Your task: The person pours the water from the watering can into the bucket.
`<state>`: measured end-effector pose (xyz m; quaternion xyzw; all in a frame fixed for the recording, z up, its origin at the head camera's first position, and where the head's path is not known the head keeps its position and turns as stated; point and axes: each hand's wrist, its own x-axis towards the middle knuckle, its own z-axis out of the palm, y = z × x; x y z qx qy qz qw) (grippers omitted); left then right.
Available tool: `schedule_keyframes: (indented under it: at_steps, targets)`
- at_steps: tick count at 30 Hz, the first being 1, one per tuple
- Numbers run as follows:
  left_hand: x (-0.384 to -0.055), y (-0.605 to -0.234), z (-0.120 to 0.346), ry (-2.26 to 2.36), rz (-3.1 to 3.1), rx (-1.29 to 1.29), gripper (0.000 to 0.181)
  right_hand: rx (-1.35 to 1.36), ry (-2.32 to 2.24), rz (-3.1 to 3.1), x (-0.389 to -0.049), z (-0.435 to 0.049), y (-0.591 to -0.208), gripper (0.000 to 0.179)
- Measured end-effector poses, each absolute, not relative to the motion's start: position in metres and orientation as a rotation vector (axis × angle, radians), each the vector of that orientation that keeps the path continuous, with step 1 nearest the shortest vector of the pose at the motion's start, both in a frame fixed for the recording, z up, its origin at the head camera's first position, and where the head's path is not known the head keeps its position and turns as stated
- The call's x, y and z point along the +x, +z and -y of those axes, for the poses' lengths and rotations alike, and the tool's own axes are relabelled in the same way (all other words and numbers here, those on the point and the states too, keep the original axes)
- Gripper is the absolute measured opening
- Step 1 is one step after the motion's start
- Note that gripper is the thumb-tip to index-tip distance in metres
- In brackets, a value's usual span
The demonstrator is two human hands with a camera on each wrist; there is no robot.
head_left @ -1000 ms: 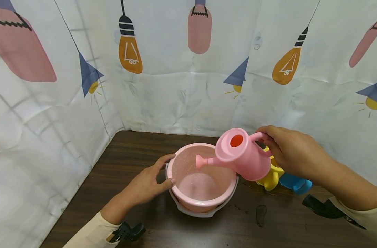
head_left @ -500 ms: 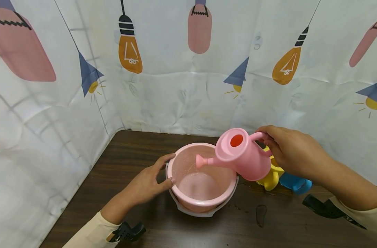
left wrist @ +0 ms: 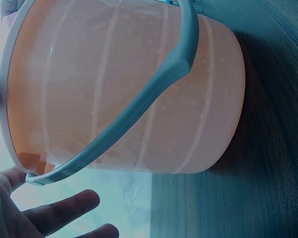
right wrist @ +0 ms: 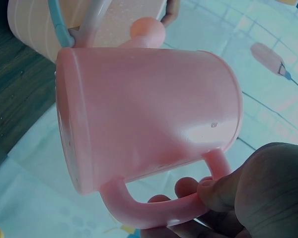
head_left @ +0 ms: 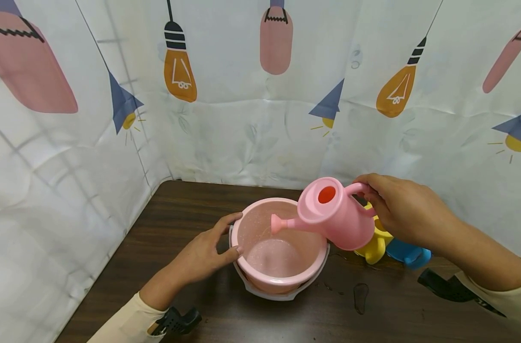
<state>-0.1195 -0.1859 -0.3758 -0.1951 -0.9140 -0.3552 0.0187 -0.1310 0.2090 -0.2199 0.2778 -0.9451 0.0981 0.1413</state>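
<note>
My right hand (head_left: 402, 207) grips the handle of a pink watering can (head_left: 335, 219), its fingers wrapped around it in the right wrist view. The can is tilted, with its spout (head_left: 279, 223) over the inside of a pale pink bucket (head_left: 277, 278). Droplets and a little water show inside the bucket. At the bucket's left side, my left hand (head_left: 205, 255) rests its thumb and forefinger on the rim. Its other fingers (left wrist: 64, 210) are stretched out free of the bucket in the left wrist view. A grey bucket handle (left wrist: 134, 119) hangs down against the outer wall.
Behind my right hand stand a yellow plastic vessel (head_left: 374, 245) and a blue one (head_left: 408, 252), partly hidden. Small wet marks (head_left: 360, 297) dot the dark wooden table (head_left: 192, 202) right of the bucket. A printed white curtain (head_left: 243, 143) closes off the back and left.
Both hands, the watering can and the bucket keep their places. The thin trickle at the spout, visible half a second ago, looks fainter now.
</note>
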Motion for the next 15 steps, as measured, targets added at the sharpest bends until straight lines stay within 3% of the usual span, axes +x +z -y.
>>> schedule_keyframes:
  at_steps: [15]
  targets:
    - [-0.1182,-0.3759,0.1846,-1.096,2.842,-0.589,0.074,0.81,0.289,2.723,-0.1308,-0.2089,-0.2195,0.022]
